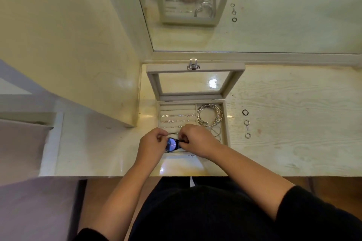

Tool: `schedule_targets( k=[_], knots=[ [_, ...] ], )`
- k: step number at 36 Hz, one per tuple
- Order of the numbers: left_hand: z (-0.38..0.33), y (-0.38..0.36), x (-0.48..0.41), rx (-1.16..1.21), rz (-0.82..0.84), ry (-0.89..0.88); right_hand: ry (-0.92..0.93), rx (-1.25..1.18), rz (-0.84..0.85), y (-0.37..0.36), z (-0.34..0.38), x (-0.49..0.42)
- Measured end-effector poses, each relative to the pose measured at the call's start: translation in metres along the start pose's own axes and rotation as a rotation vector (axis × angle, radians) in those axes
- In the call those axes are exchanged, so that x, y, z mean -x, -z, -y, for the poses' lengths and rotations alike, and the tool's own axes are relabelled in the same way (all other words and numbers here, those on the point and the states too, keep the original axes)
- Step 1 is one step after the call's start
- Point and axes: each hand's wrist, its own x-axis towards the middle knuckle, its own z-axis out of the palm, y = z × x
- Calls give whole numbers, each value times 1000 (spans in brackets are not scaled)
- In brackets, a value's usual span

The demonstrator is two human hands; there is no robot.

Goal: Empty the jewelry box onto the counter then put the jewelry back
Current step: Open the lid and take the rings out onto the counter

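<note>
Pinching one watch (171, 144) between them, both hands are closed on it in the head view. The left hand (151, 144) curls around the side of the blue dial, and the right hand (197, 140) nips the strap just beside it. The watch sits over the near left part of the one jewelry box (225, 123), whose glass lid (152, 76) stands open beyond the hands.

Just past the right hand's knuckles lies a bundle of silver bangles (209, 115). They overlap too much to count. Beyond the left hand, about three rows of small pieces (176, 118) lie on the padded rolls, too fine to make out.

Well off to the right of the right hand, three rings lie in a line on the counter (293, 152) — a dark ring (245, 112) farthest, a silver ring (246, 122) in the middle and another silver one (247, 135) nearest.

The hands hide the watch strap and the box's near compartments.
</note>
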Motion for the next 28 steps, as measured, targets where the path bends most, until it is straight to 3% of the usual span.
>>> schedule_targets(
  k=[12,22,28],
  knots=[
    [14,4,-3,-103,38,-60,63,195,-5,-7,10,0],
    [18,5,-7,-96,-6,-77,-12,32,-65,-10,16,-5],
    [17,5,-7,-94,-24,-85,-13,78,-108,-10,24,-17]
  ],
)
